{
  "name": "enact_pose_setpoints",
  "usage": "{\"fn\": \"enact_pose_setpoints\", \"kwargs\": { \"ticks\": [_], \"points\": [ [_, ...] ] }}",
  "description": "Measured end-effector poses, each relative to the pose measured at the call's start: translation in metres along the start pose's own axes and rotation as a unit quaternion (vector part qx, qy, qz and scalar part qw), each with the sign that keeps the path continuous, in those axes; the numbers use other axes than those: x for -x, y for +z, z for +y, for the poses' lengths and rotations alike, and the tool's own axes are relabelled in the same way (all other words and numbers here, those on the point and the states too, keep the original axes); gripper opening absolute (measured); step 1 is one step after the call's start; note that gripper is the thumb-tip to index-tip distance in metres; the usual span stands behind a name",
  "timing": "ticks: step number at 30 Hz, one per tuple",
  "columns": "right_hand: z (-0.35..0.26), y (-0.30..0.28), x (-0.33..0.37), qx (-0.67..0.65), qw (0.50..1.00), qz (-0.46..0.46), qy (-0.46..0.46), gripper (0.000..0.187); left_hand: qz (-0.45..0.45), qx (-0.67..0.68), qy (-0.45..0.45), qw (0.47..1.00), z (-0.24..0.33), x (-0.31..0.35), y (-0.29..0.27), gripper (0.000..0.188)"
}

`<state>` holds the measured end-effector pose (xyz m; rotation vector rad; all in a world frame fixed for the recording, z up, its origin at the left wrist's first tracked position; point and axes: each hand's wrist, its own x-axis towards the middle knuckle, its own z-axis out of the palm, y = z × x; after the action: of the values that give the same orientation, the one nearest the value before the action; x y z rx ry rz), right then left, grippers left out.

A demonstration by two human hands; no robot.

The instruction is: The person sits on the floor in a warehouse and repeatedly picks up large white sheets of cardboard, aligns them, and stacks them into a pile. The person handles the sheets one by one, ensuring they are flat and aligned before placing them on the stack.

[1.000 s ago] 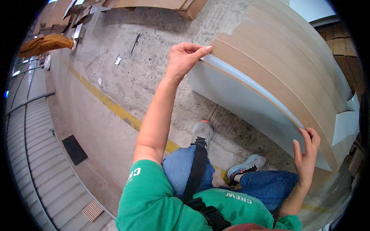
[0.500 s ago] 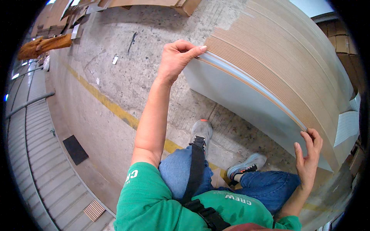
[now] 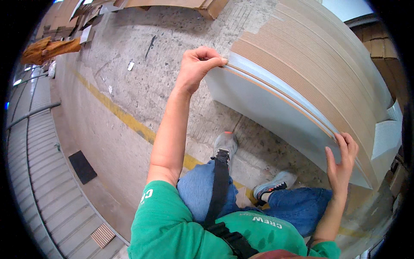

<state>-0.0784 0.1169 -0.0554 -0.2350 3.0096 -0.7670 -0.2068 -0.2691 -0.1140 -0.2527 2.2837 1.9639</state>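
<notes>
A row of cardboard sheets (image 3: 319, 77) stands on edge at the right, brown ribbed edges upward. At its near side, a couple of front sheets (image 3: 267, 116) with a pale grey-white face lean slightly apart from the rest, and a white surface shows in the gap. My left hand (image 3: 197, 69) pinches their far left top corner between thumb and fingers. Near the other end, my right hand (image 3: 341, 162) has its fingertips over the top edge of these sheets, with its thumb on the near side, a little apart from the fingers.
My shoes (image 3: 276, 185) stand on the concrete floor (image 3: 125, 86) beside the sheets. A yellow line (image 3: 116, 110) crosses it. Cardboard pieces (image 3: 172, 4) lie at the far edge, near an orange-brown sleeve (image 3: 51, 49). A black mat (image 3: 83, 167) and ribbed metal wall (image 3: 34, 181) are left.
The gap behind the front sheets has widened as they shifted toward me. My right hand has moved slightly up and left along the edge; my left hand keeps its pinch.
</notes>
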Motion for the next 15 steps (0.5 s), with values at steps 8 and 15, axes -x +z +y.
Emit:
{"fn": "enact_pose_setpoints", "kwargs": {
  "ticks": [8, 15],
  "points": [
    [0.01, 0.014, 0.011, -0.03, 0.998, -0.062, -0.006, 0.029, -0.066, -0.186, -0.008, 0.98, 0.027, -0.002, -0.009, 0.021],
    [0.0, 0.016, 0.008, -0.048, 0.997, -0.058, -0.008, 0.025, -0.008, -0.262, -0.022, 0.965, 0.009, -0.019, 0.011, 0.035]
  ]
}}
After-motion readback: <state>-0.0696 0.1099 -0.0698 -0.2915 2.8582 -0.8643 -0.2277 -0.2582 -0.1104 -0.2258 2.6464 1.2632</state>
